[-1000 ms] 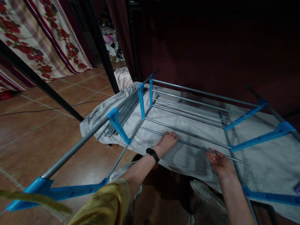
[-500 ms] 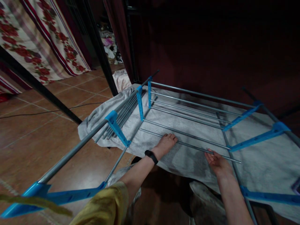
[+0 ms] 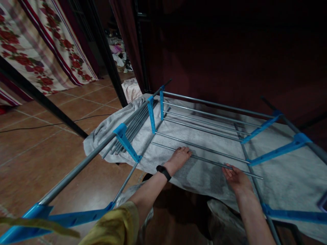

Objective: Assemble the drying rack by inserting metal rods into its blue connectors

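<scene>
A loose thin metal rod (image 3: 208, 159) lies crosswise in front of me, and both hands are on it. My left hand (image 3: 178, 158), below a black wristband, is closed over it left of its middle. My right hand (image 3: 236, 177) holds it near the right end, palm turned up and fingers under it. Around it stands a partly built rack of grey tubes with blue plastic brackets (image 3: 127, 142). Several crossbars (image 3: 201, 148) span the rack's far half, parallel to the held rod. The rod's left end rests close to the left side tube (image 3: 146, 146).
A grey blanket (image 3: 173, 177) covers the low surface under the rack. Several spare rods (image 3: 134, 127) lie bundled at its left. Black frame posts (image 3: 108, 54) rise on the left, with a floral curtain behind (image 3: 38, 44). A dark cable (image 3: 63, 120) crosses the tiled floor.
The view has shifted slightly. Both hands keep their places on the rod, which has hardly moved relative to the rack.
</scene>
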`<state>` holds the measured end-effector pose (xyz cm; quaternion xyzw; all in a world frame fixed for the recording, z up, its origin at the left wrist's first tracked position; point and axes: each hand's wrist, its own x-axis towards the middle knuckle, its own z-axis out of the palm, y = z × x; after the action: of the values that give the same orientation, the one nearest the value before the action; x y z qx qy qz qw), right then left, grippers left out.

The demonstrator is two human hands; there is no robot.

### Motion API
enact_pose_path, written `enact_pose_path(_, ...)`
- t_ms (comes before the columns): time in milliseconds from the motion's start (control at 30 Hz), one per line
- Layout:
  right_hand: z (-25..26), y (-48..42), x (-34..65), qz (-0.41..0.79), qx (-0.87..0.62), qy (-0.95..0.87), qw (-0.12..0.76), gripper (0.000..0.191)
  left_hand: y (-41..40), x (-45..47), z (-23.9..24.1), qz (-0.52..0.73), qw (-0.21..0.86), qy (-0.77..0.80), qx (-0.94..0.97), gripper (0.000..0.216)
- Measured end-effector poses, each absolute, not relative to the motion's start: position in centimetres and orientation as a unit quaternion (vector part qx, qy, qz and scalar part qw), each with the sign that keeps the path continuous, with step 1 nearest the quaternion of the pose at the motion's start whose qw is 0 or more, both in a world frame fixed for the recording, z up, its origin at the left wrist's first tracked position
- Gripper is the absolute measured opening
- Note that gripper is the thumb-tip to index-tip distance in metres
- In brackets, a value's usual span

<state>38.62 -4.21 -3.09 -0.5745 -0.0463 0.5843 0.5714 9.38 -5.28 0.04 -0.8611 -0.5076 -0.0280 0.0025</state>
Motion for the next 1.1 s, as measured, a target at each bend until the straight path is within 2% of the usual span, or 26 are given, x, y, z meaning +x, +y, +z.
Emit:
enact_pose_path(700,-2.7,-4.5,38.1,0.592,-0.571,-0.040,0.568,0.016,-5.0,9.0,0.0,-0.031,0.004,-0.505,-0.863,0.029)
enact_pose_path(1100,-3.4,-4.7,38.0,0.598,-0.557,-0.038,0.574,0.015,-5.0,8.7,0.7,-0.037,-0.039,-0.517,-0.854,0.038)
